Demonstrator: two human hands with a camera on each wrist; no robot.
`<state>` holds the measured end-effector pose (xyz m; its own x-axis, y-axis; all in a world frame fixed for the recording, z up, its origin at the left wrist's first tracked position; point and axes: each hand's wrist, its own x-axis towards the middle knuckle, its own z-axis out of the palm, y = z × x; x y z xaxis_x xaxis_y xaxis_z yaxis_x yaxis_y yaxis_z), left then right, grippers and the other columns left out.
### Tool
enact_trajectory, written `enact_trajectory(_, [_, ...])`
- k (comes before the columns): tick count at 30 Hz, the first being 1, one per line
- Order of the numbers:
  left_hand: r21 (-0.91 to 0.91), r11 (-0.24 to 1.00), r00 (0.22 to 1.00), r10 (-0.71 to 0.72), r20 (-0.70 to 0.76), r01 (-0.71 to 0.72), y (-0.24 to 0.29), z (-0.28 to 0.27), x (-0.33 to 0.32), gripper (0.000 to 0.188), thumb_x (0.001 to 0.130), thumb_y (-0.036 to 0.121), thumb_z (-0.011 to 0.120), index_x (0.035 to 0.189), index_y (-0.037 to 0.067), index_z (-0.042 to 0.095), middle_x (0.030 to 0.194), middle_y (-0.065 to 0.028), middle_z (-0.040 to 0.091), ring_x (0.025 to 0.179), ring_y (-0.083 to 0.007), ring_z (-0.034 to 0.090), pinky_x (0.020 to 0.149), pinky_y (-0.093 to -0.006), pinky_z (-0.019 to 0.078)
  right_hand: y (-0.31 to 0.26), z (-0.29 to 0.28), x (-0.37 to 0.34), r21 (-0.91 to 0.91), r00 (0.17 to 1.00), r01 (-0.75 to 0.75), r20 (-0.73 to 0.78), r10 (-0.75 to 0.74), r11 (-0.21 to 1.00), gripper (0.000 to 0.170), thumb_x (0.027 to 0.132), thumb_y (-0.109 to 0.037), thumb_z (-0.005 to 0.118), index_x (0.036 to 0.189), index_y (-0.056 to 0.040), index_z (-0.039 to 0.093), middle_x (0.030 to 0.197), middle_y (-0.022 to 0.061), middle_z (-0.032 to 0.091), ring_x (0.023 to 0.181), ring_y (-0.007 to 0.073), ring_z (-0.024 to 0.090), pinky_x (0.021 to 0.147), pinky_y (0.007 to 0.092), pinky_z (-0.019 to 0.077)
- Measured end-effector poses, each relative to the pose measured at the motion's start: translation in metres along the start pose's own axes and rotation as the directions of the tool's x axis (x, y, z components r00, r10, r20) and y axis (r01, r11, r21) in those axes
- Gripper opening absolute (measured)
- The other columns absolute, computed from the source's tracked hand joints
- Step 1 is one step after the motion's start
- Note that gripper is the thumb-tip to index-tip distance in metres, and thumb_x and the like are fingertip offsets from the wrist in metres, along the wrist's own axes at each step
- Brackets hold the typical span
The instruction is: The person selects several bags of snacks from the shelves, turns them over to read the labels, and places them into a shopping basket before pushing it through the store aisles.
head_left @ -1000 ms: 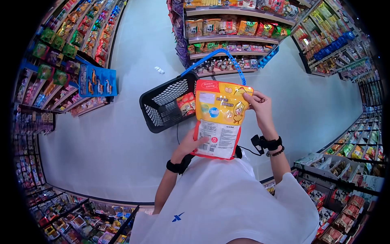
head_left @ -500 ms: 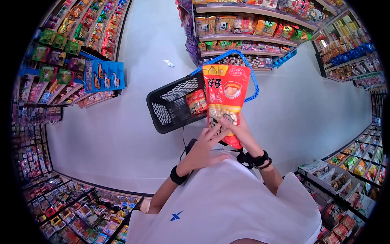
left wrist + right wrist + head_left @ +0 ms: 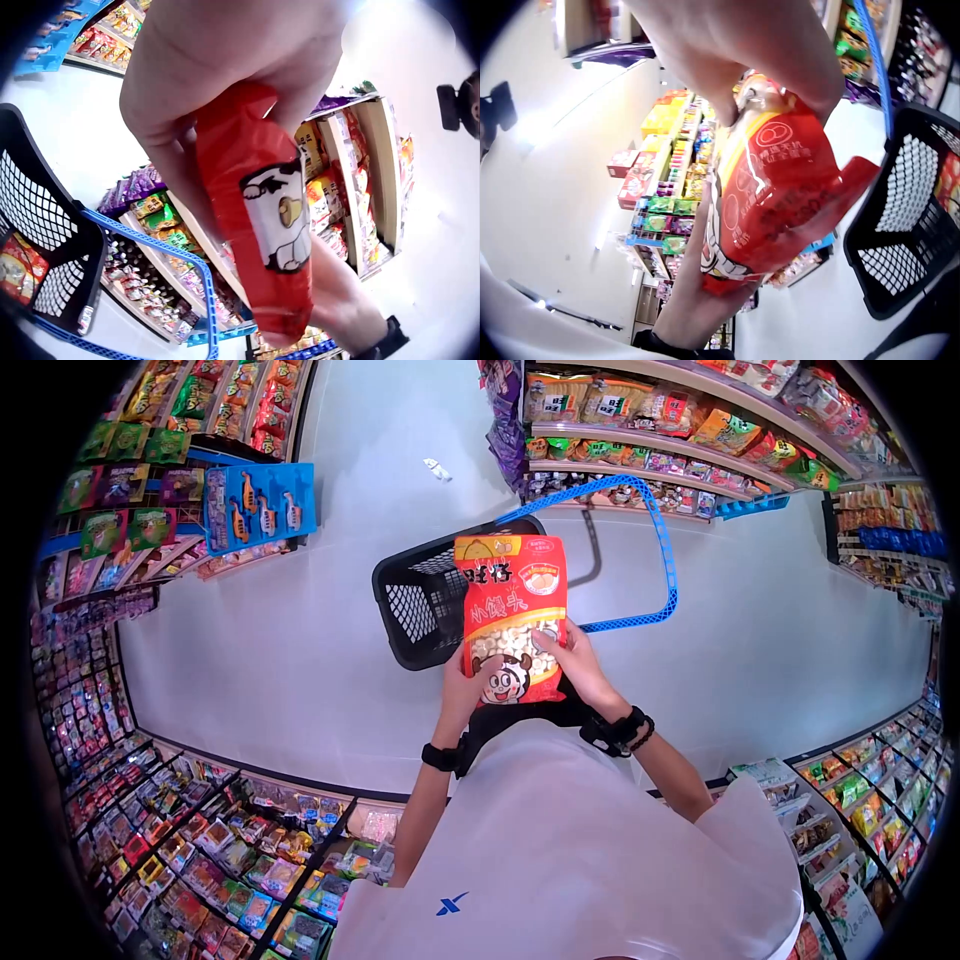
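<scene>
Left hand (image 3: 464,685) and right hand (image 3: 585,668) grip a red snack bag (image 3: 515,607) by its lower sides. Probably light, slick and crushable, it favors a gentle hold at those edges. It sits between the hands, masking the black basket's (image 3: 422,654) near right corner in the head view.

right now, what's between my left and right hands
The red snack bag: in the head view, the left hand grips its lower left side, the right hand its lower right.
</scene>
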<state>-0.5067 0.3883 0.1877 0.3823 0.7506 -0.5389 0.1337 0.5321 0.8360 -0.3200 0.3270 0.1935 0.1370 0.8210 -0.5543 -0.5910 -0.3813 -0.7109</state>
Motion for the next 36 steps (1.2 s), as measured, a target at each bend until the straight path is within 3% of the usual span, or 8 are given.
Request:
enact_trajectory(4, [0.091,0.995,0.999,-0.027,-0.040,0.030,-0.036,-0.029,0.033,0.040,0.082,0.016,0.070,0.113,-0.005,0.055,0.100,-0.0094,0.066,0.087,-0.0114,0.062,0.076,-0.0253,0.0501,0.044,-0.010,0.037,-0.088,0.964,-0.232,0.110,0.241,0.969,0.046,0.086,-0.019,0.067,0.124,-0.0010,0.047,0.114,0.0075,0.061,0.103,0.0121,0.058,0.087,0.0272,0.0477])
enact_trajectory(9, [0.113,0.923,0.930,-0.368,-0.014,0.367,-0.131,-0.079,0.101,0.037,0.089,0.025,0.063,0.113,-0.002,0.056,0.100,-0.0078,0.065,0.086,-0.0115,0.062,0.075,-0.0252,0.0495,0.137,-0.025,0.124,-0.139,0.937,-0.350,-0.036,0.349,0.926,0.048,0.084,-0.017,0.069,0.122,0.0014,0.047,0.113,0.0079,0.061,0.098,0.0125,0.060,0.085,0.0280,0.0493])
enact_trajectory(18, [0.015,0.938,0.938,-0.346,0.000,0.346,-0.286,-0.128,0.252,0.044,0.091,0.019,0.059,0.125,-0.002,0.040,0.113,-0.0129,0.056,0.099,-0.0157,0.056,0.083,-0.0279,0.0475,0.300,-0.069,0.273,-0.404,0.907,-0.231,-0.419,0.045,0.885,0.045,0.077,-0.023,0.075,0.109,0.0015,0.055,0.098,0.0106,0.066,0.088,0.0180,0.063,0.079,0.0302,0.0484])
enact_trajectory(26, [0.157,0.901,0.909,-0.415,0.039,0.405,-0.337,-0.107,0.324,0.048,0.097,0.029,0.048,0.132,-0.001,0.036,0.117,-0.0164,0.055,0.109,-0.0199,0.053,0.094,-0.0299,0.0412,0.315,-0.148,0.300,-0.685,0.864,-0.239,-0.473,-0.171,0.688,0.058,0.077,-0.015,0.071,0.126,-0.0004,0.044,0.101,0.0170,0.064,0.091,0.0222,0.065,0.077,0.0328,0.0522])
enact_trajectory(32, [0.438,0.878,0.960,-0.262,0.102,0.193,-0.384,-0.163,0.278,0.035,0.097,0.028,0.048,0.114,-0.003,0.053,0.104,-0.0126,0.062,0.096,-0.0183,0.059,0.086,-0.0290,0.0436,0.309,-0.159,0.243,-0.530,0.915,-0.241,-0.404,0.008,0.813,0.045,0.079,-0.009,0.066,0.121,-0.0011,0.050,0.101,0.0149,0.064,0.092,0.0214,0.064,0.081,0.0319,0.0511])
enact_trajectory(34, [0.539,0.814,0.918,-0.357,0.173,0.214,-0.369,-0.184,0.256,0.037,0.096,0.033,0.047,0.112,0.001,0.056,0.099,-0.0058,0.063,0.091,-0.0130,0.057,0.073,-0.0248,0.0442,0.311,-0.159,0.215,-0.410,0.942,-0.184,-0.334,0.041,0.893,0.038,0.083,-0.012,0.064,0.118,-0.0023,0.054,0.101,0.0127,0.064,0.090,0.0189,0.063,0.080,0.0305,0.0506])
enact_trajectory(35, [0.500,0.810,0.909,-0.405,0.101,0.306,-0.365,-0.189,0.244,0.033,0.094,0.029,0.050,0.108,0.001,0.058,0.096,-0.0149,0.066,0.093,-0.0264,0.063,0.082,-0.0334,0.0465,0.291,-0.149,0.199,-0.359,0.941,-0.228,-0.320,0.110,0.905,0.034,0.086,-0.015,0.061,0.117,-0.0025,0.055,0.101,0.0110,0.064,0.090,0.0178,0.063,0.080,0.0297,0.0500])
enact_trajectory(36, [0.532,0.800,0.891,-0.421,0.171,0.277,-0.359,-0.198,0.236,0.032,0.094,0.028,0.049,0.107,0.000,0.059,0.089,-0.0123,0.067,0.084,-0.0233,0.064,0.076,-0.0330,0.0480,0.269,-0.137,0.183,-0.312,0.939,-0.264,-0.298,0.169,0.913,0.032,0.089,-0.019,0.059,0.117,-0.0028,0.055,0.101,0.0094,0.065,0.089,0.0168,0.063,0.079,0.0288,0.0494])
